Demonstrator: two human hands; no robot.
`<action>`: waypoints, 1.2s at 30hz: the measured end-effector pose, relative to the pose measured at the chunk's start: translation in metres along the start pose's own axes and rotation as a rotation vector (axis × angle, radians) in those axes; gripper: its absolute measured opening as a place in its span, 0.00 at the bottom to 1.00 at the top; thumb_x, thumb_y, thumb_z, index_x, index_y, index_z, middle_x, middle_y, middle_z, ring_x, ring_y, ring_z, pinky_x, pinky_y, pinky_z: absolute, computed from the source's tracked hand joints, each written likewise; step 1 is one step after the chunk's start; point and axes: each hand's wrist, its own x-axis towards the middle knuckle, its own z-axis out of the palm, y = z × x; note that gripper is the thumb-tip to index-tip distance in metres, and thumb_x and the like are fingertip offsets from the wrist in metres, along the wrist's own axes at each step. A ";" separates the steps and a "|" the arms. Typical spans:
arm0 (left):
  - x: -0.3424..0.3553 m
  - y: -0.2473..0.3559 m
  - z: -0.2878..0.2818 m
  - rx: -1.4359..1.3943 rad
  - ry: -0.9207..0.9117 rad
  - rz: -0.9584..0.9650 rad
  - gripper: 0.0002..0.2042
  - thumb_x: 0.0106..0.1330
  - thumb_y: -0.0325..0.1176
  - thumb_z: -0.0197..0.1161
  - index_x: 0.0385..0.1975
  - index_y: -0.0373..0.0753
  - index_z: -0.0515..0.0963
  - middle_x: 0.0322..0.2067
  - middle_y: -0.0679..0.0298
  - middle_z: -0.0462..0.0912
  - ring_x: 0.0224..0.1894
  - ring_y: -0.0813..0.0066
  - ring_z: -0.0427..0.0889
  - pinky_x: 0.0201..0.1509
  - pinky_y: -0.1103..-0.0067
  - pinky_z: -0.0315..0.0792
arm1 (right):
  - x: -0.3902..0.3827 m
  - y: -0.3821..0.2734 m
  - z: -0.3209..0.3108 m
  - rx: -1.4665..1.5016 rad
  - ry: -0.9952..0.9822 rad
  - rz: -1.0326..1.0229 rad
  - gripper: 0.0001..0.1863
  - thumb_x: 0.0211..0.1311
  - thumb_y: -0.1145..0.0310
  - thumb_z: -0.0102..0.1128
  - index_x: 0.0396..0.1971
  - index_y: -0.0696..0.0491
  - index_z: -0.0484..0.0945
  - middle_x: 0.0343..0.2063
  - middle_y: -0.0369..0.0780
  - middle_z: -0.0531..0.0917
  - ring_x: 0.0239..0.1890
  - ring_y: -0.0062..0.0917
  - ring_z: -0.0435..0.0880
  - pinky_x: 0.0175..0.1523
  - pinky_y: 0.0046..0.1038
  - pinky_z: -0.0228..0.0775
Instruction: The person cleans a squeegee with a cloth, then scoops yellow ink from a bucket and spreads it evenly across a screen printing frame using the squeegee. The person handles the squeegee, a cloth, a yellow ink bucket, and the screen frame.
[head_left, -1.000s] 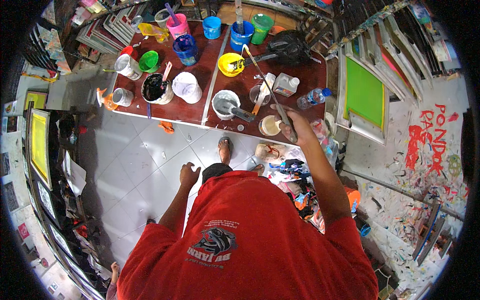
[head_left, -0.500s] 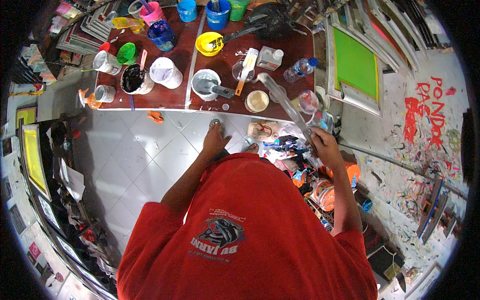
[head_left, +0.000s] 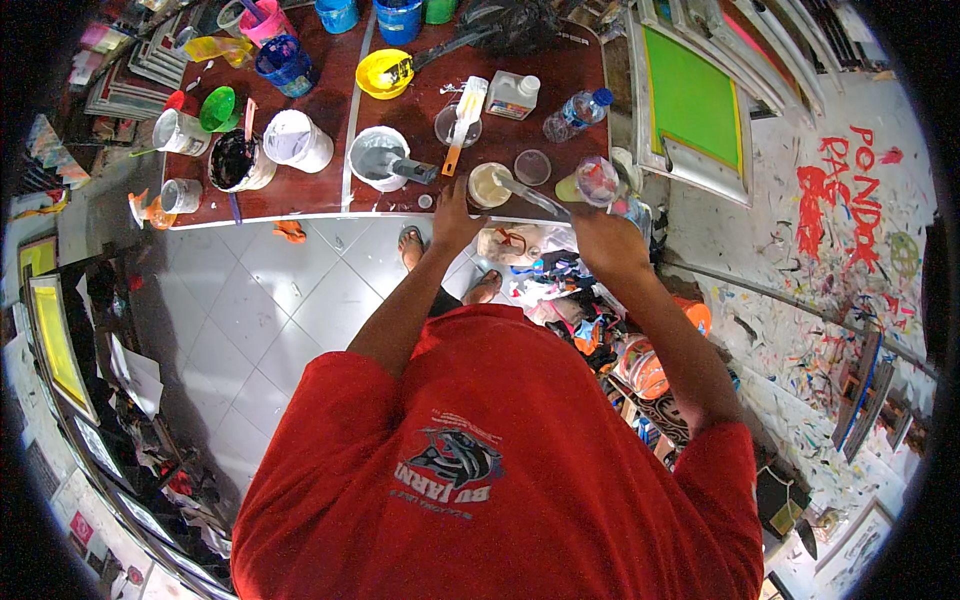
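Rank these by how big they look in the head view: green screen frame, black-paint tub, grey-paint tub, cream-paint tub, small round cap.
1. Green screen frame
2. Black-paint tub and grey-paint tub: too alike to rank
3. Cream-paint tub
4. Small round cap

Both hands now meet at the small round tub of cream-coloured contents (head_left: 484, 194).
The left hand (head_left: 455, 215), over the tiled floor a second ago, has come up to the tub's left side; the right hand (head_left: 608, 243) has swung the long, slim, pale grey stick (head_left: 538, 199) down from mid-air to the tub's mouth (the dark red-brown worktop (head_left: 332, 92) also sits further left in view).
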 end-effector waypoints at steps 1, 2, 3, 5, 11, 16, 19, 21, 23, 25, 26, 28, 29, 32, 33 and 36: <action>0.003 0.003 -0.001 -0.039 0.024 0.024 0.43 0.40 0.32 0.74 0.60 0.39 0.57 0.54 0.43 0.65 0.57 0.43 0.65 0.60 0.60 0.63 | 0.007 -0.001 -0.003 -0.014 -0.008 -0.051 0.10 0.53 0.71 0.49 0.28 0.59 0.78 0.24 0.50 0.82 0.28 0.42 0.84 0.32 0.40 0.77; 0.006 0.006 -0.002 -0.078 0.048 0.048 0.44 0.39 0.32 0.74 0.60 0.41 0.58 0.54 0.44 0.66 0.56 0.43 0.65 0.60 0.60 0.64 | 0.014 -0.001 -0.006 -0.027 -0.015 -0.102 0.10 0.53 0.71 0.49 0.27 0.59 0.79 0.25 0.50 0.82 0.28 0.42 0.84 0.32 0.41 0.77; 0.009 0.007 -0.002 -0.095 0.034 0.028 0.43 0.39 0.32 0.75 0.60 0.41 0.58 0.54 0.45 0.67 0.56 0.44 0.66 0.59 0.60 0.64 | 0.021 -0.001 -0.008 -0.043 -0.021 -0.156 0.10 0.53 0.71 0.49 0.26 0.59 0.79 0.25 0.50 0.82 0.28 0.42 0.84 0.32 0.41 0.77; 0.014 0.007 -0.002 -0.131 0.006 -0.010 0.43 0.37 0.31 0.75 0.59 0.42 0.60 0.53 0.48 0.68 0.55 0.45 0.67 0.58 0.61 0.65 | 0.035 0.003 -0.010 0.014 -0.077 -0.159 0.11 0.53 0.71 0.49 0.26 0.60 0.79 0.25 0.52 0.82 0.29 0.43 0.84 0.34 0.42 0.77; 0.016 0.010 -0.003 -0.180 0.018 -0.005 0.41 0.37 0.28 0.75 0.56 0.41 0.62 0.51 0.50 0.70 0.53 0.48 0.69 0.57 0.62 0.66 | 0.048 0.029 0.020 0.339 -0.059 -0.210 0.11 0.54 0.68 0.49 0.26 0.59 0.78 0.26 0.53 0.80 0.33 0.46 0.82 0.41 0.43 0.73; 0.017 0.007 -0.001 -0.193 0.037 0.009 0.39 0.37 0.28 0.74 0.54 0.40 0.65 0.49 0.50 0.72 0.52 0.48 0.71 0.56 0.63 0.67 | 0.044 0.043 0.033 0.563 -0.212 -0.160 0.11 0.56 0.65 0.51 0.28 0.58 0.77 0.27 0.52 0.80 0.33 0.46 0.80 0.40 0.42 0.70; 0.019 0.007 -0.002 -0.223 0.055 0.045 0.38 0.36 0.28 0.75 0.54 0.40 0.66 0.48 0.50 0.73 0.51 0.48 0.72 0.55 0.63 0.68 | 0.044 0.046 0.046 0.633 -0.188 -0.198 0.12 0.57 0.64 0.51 0.31 0.57 0.78 0.27 0.51 0.80 0.33 0.45 0.80 0.40 0.41 0.70; 0.020 0.007 -0.003 -0.219 0.041 0.043 0.38 0.36 0.28 0.75 0.54 0.40 0.66 0.48 0.50 0.74 0.50 0.49 0.72 0.54 0.63 0.68 | 0.044 0.047 0.061 0.702 -0.125 -0.221 0.13 0.58 0.63 0.51 0.33 0.57 0.79 0.26 0.50 0.80 0.33 0.44 0.80 0.40 0.40 0.70; 0.020 0.010 -0.005 -0.176 0.002 0.011 0.38 0.37 0.28 0.75 0.54 0.41 0.66 0.49 0.51 0.74 0.50 0.49 0.73 0.53 0.63 0.69 | 0.043 0.050 0.087 0.739 -0.005 -0.239 0.13 0.59 0.64 0.51 0.36 0.56 0.79 0.27 0.50 0.81 0.33 0.43 0.81 0.40 0.39 0.70; 0.020 0.010 -0.006 -0.207 -0.004 -0.001 0.37 0.37 0.28 0.75 0.53 0.41 0.67 0.49 0.51 0.74 0.50 0.49 0.73 0.53 0.63 0.69 | 0.041 0.050 0.090 0.768 0.055 -0.247 0.13 0.60 0.65 0.51 0.37 0.56 0.80 0.27 0.49 0.81 0.34 0.42 0.81 0.41 0.38 0.70; 0.020 0.010 -0.007 -0.222 -0.007 -0.006 0.37 0.37 0.28 0.75 0.53 0.41 0.67 0.48 0.51 0.74 0.50 0.49 0.73 0.53 0.63 0.69 | 0.037 0.051 0.091 0.783 0.055 -0.241 0.13 0.60 0.65 0.51 0.37 0.56 0.80 0.27 0.48 0.81 0.34 0.41 0.81 0.42 0.37 0.71; 0.020 0.011 -0.008 -0.205 0.028 0.046 0.37 0.37 0.28 0.75 0.53 0.41 0.67 0.49 0.51 0.74 0.51 0.49 0.72 0.54 0.63 0.68 | 0.029 0.050 0.086 0.789 0.029 -0.215 0.12 0.60 0.66 0.52 0.38 0.56 0.80 0.27 0.47 0.82 0.33 0.39 0.81 0.42 0.35 0.71; 0.020 0.012 -0.009 -0.196 0.046 0.073 0.37 0.37 0.28 0.75 0.53 0.41 0.67 0.49 0.51 0.74 0.51 0.49 0.72 0.54 0.63 0.68 | 0.025 0.050 0.083 0.782 0.003 -0.193 0.12 0.61 0.66 0.52 0.38 0.56 0.80 0.27 0.47 0.82 0.32 0.37 0.81 0.42 0.34 0.71; 0.020 0.015 -0.010 -0.200 0.017 -0.002 0.38 0.38 0.29 0.75 0.55 0.41 0.66 0.50 0.51 0.73 0.53 0.50 0.72 0.56 0.63 0.67 | 0.006 0.049 0.086 0.906 -0.099 -0.006 0.13 0.62 0.64 0.53 0.39 0.56 0.80 0.26 0.46 0.82 0.29 0.33 0.82 0.39 0.32 0.73; 0.021 0.011 -0.007 -0.202 -0.012 -0.007 0.38 0.38 0.29 0.75 0.55 0.41 0.66 0.50 0.51 0.73 0.53 0.50 0.71 0.56 0.64 0.67 | 0.000 0.049 0.089 0.969 -0.136 0.077 0.14 0.63 0.63 0.52 0.40 0.56 0.80 0.26 0.46 0.83 0.28 0.32 0.82 0.38 0.32 0.73; 0.024 0.004 -0.003 -0.175 -0.047 -0.013 0.41 0.39 0.30 0.75 0.58 0.41 0.63 0.51 0.50 0.72 0.54 0.49 0.71 0.57 0.64 0.67 | -0.009 0.054 0.105 0.906 -0.126 0.083 0.16 0.65 0.61 0.49 0.43 0.56 0.79 0.26 0.45 0.83 0.26 0.28 0.82 0.36 0.30 0.73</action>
